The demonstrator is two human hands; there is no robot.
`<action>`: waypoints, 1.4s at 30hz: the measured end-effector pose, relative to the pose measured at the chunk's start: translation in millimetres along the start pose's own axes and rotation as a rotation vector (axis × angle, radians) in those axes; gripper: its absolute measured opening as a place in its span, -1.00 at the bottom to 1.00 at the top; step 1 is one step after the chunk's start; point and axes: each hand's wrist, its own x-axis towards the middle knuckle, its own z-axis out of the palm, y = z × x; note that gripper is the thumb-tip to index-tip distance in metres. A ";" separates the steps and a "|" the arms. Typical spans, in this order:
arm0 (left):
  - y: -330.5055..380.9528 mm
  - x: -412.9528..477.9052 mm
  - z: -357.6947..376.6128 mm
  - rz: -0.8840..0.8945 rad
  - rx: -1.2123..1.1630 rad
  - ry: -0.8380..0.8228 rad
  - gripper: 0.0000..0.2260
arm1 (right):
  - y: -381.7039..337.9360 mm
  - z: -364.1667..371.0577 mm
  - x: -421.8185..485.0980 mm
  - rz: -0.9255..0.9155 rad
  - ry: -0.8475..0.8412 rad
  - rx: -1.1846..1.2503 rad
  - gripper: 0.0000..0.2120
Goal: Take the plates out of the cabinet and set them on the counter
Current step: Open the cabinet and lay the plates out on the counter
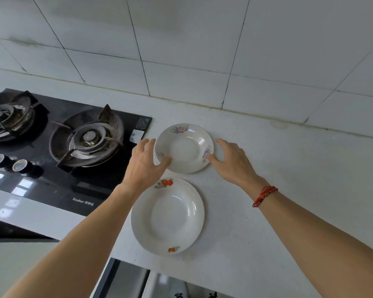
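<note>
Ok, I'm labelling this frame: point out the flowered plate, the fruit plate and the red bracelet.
flowered plate (184, 148), head view, its centre well.
fruit plate (168, 216), head view, its centre well.
red bracelet (265, 195), head view, middle of band.

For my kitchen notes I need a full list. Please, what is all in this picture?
Counter: 1, white, centre and right.
Gas hob: 1, black, set in counter, left.
Knobs: 2, silver-topped, hob's front left.
Flower-print plate: 1, white, on counter, farther.
Fruit-print plate: 1, white, on counter, nearer.
Wall tiles: many, white, behind counter.
Bracelet: 1, red, right wrist.
Left hand: 1, thumb on flower-print plate's rim.
Right hand: 1, thumb on same rim.
</note>
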 end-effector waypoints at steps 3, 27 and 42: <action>1.4 -23.6 -8.9 0.066 0.124 0.037 -0.34 | -0.6 -7.7 -24.8 -0.041 0.039 -0.141 -0.36; 33.0 -138.1 -18.7 0.146 0.314 0.106 -0.27 | 18.0 -29.6 -121.8 -0.178 0.070 -0.337 -0.33; 12.3 -234.4 -17.6 0.311 0.292 0.057 -0.29 | 21.4 -6.1 -241.1 -0.054 0.146 -0.378 -0.33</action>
